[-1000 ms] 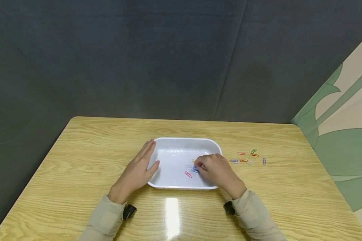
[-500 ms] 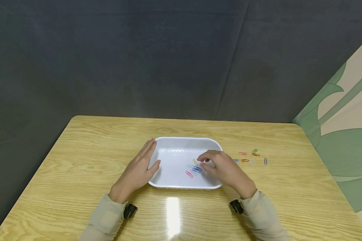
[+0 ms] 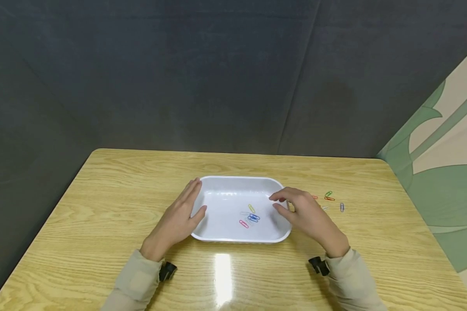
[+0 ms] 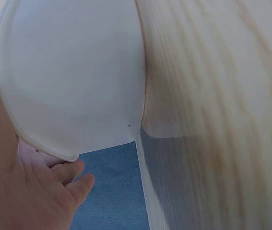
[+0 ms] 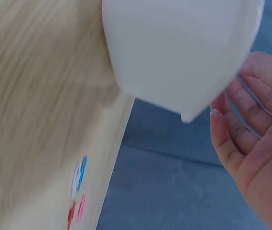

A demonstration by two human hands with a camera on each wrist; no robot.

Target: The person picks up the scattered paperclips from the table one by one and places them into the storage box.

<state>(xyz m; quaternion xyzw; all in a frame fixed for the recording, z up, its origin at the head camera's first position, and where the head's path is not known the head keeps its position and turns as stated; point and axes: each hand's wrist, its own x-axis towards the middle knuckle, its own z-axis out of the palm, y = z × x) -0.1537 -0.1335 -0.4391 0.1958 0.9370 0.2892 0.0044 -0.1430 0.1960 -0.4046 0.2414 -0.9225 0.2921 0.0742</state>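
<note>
White tray (image 3: 221, 216) | coloured paperclips (image 3: 253, 218) inside (perhaps clear ones (image 3: 244, 213)) | left grip (image 3: 174, 219), right grip (image 3: 304, 211) wide

Hands: two, one left hand (image 3: 175, 219) and one right hand (image 3: 308, 212). Between them, one tray (image 3: 237, 240), with one yellow clip (image 3: 251, 208), one pink clip (image 3: 243, 224), two blue clips (image 3: 254, 218), and white clips (image 3: 244, 213) too faint to count. Past the right hand, one tabletop (image 3: 101, 207) with five clips in the head view: one green clip (image 3: 328, 194), one dark red clip (image 3: 329, 198), one upright blue clip (image 3: 342, 207), one red clip (image 3: 315, 197), one loose white clip (image 3: 324, 208).
</note>
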